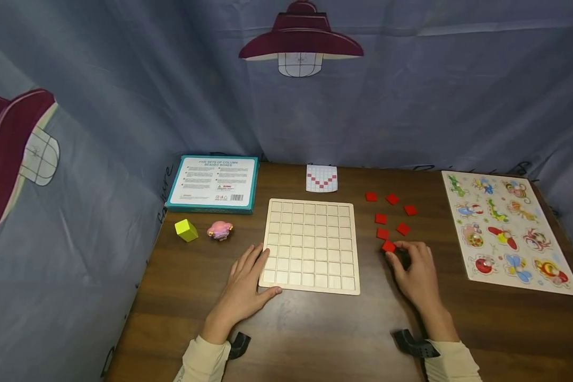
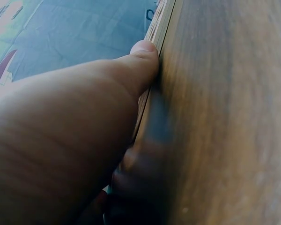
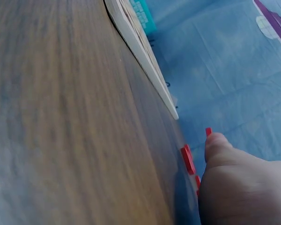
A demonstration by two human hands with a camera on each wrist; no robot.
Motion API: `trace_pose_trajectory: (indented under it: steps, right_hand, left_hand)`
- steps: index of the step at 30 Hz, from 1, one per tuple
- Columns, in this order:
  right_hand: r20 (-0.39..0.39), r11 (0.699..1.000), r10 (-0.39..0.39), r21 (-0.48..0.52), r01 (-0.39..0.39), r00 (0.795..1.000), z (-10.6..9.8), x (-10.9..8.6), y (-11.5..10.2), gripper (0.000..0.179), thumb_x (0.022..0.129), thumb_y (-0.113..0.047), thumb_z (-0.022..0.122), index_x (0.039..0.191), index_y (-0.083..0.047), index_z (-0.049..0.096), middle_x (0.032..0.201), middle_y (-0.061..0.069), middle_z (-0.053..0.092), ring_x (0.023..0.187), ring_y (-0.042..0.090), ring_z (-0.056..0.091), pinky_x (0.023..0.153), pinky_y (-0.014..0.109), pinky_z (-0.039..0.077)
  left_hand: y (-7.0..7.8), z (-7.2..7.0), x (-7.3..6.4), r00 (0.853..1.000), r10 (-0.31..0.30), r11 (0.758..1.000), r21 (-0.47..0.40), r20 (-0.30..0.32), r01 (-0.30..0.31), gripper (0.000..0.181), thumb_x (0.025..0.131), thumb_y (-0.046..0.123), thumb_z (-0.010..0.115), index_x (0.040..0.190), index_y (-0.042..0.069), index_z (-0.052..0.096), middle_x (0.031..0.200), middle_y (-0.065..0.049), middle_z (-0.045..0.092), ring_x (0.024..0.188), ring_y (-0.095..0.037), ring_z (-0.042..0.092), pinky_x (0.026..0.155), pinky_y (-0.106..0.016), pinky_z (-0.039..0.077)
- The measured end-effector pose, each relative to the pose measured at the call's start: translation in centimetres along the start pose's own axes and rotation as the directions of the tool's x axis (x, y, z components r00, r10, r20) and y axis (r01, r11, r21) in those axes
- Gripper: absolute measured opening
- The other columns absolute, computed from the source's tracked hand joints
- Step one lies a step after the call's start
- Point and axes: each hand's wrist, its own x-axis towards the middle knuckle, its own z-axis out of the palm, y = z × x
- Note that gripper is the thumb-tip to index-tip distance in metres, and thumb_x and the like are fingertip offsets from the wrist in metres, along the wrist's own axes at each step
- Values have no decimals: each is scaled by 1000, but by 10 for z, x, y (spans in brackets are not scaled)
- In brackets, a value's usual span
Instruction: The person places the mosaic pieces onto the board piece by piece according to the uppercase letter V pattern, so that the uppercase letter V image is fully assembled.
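The right hand (image 1: pixel 417 273) is pinching a red tile (image 1: pixel 389 246) between thumb and finger, right of centre in the head view.
The left hand (image 1: pixel 242 289), fingers straight, is touching the left edge of the mid-frame grid board (image 1: pixel 309 240). Only the head view is showing all the squares; the left wrist view is showing the thumb against an edge. The tabletop (image 1: pixel 336 339) is stretching towards the frame's bottom. Upper left, a box (image 1: pixel 210 184) is reading "FIVE SETS OF COLUMN BEADED BOXES".

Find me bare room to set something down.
Bare: table on the near side of the grid board, between left hand and right hand; a narrower patch between red tiles and picture puzzle. Crowded: board's right, where the right hand pinches one tile near others; board's left edge, touched by the left hand.
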Motion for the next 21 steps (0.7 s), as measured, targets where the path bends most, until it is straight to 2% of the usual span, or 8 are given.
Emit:
trace_pose_trajectory:
  steps: [9, 17, 21]
  right_hand:
    - [-4, 988, -106, 116, 106, 994, 15, 0, -20, 37, 75, 2, 86, 106, 6, 68, 102, 21, 60, 97, 34, 51, 82, 35, 36]
    - [9, 959, -214, 192, 209, 977, 41, -5, -58, 36, 74, -2, 88, 104, 1, 70, 100, 13, 63, 95, 27, 54, 82, 29, 39]
    - [50, 947, -266, 200, 251, 963, 51, -8, -76, 34, 76, -8, 88, 105, -4, 71, 100, 7, 64, 96, 23, 55, 83, 28, 40]
  left_hand:
    - [0, 0, 0, 1000, 9, 1000, 2, -14, -9, 93, 87, 49, 78, 160, 11, 34, 167, -12, 30, 157, -35, 21, 121, -63, 23]
    - [0, 1, -1, 1000, 1, 1000, 12, -9, -1, 93, 88, 51, 76, 160, 12, 33, 168, -10, 29, 157, -34, 21, 122, -62, 23]
    - [1, 1, -1, 1000, 5, 1000, 13, -13, -5, 93, 88, 52, 76, 160, 12, 33, 168, -11, 29, 157, -35, 21, 122, -63, 23]
